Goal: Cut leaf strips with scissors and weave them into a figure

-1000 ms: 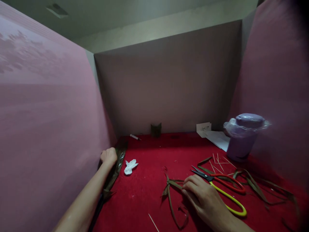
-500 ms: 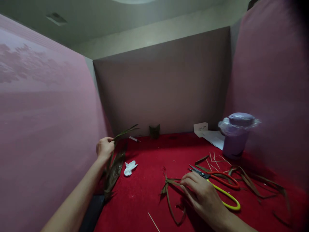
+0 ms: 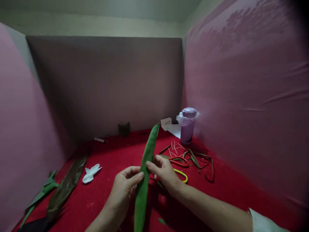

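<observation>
A long, broad green leaf strip (image 3: 150, 146) stands tilted in front of me, its top leaning right and its lower end past the bottom edge of the view. My left hand (image 3: 124, 185) pinches its left edge between thumb and fingers. Higher up, my right hand (image 3: 166, 174) grips the right edge, thumb on the front face. Scissors with one red and one yellow handle (image 3: 181, 175) lie behind the right hand, their blades mostly hidden. The brown tied strips under the right hand are largely covered.
Brown strips (image 3: 194, 158) and thin wooden sticks (image 3: 174, 148) lie at right, before a purple container (image 3: 187, 132) and papers (image 3: 174, 129). A crumpled white tissue (image 3: 91, 173), brown leaf bundle (image 3: 69, 183) and green leaf pieces (image 3: 44, 190) lie left. A dark green folded piece (image 3: 124, 129) stands behind.
My view has turned right. The left hand has come from the leaves at far left to the middle. The right hand has let go of the brown tied strips; both now hold the green leaf strip.
</observation>
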### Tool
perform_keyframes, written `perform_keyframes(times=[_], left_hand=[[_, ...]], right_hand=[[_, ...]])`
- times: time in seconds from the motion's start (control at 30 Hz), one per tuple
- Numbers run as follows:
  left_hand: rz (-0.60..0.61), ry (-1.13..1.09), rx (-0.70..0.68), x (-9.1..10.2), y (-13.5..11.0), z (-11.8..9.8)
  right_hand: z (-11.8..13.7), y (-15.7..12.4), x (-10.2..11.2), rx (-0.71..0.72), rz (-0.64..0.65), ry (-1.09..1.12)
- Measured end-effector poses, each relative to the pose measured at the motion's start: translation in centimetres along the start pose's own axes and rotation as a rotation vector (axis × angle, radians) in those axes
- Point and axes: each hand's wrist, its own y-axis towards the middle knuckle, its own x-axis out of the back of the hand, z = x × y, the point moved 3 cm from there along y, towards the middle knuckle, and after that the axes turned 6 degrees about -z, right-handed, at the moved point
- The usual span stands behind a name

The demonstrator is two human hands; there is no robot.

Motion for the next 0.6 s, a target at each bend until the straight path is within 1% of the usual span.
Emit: perform_keyframes(times=[0.1, 0.27, 0.43, 0.6], left_hand=[[0.038, -0.011, 0.004, -0.2, 0.3, 0.7], [0.031, 0.010, -0.053, 0.7, 0.9, 0.7], [0.006, -0.002, -0.042, 1.7, 1.0, 1.7], [0.009, 0.001, -0.029, 2.4, 1.1, 2.4]], right_hand=[[0.0, 0.2, 0.3, -0.031, -0.017, 0.035], [-0.2, -0.1, 0.0, -0.082, 0.072, 0.046], [-0.8, -0.7, -0.4, -0.153, 0.150, 0.024], [-1.0, -1.0, -0.8, -0.185, 0.188, -0.016]])
